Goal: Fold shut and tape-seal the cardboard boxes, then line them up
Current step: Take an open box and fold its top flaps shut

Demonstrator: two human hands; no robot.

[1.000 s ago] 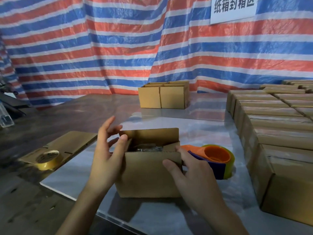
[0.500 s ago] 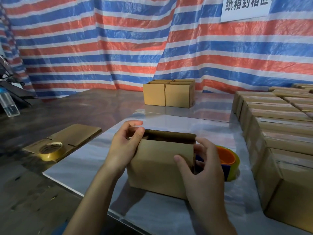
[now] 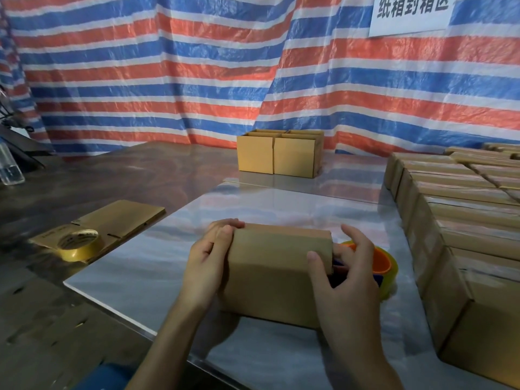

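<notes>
Quickly, left to right: a tape roll (image 3: 78, 243) lies on a flat cardboard blank (image 3: 121, 218), both well apart from the work. The left hand (image 3: 209, 263) wraps the left end of the small cardboard box (image 3: 270, 274), fingers (image 3: 225, 225) curled over the top edge and pressing the flaps down. The box sits on the shiny table sheet (image 3: 157, 266), just in front of the person. It looks light, with stiff walls but springy flaps, so it is best held at the end edges. The right hand (image 3: 349, 277) grips the right end, thumb on the front face and fingers curled round the side. A tape dispenser (image 3: 380, 260) sits just behind that hand. A row of boxes (image 3: 464, 220) stands at far right.
</notes>
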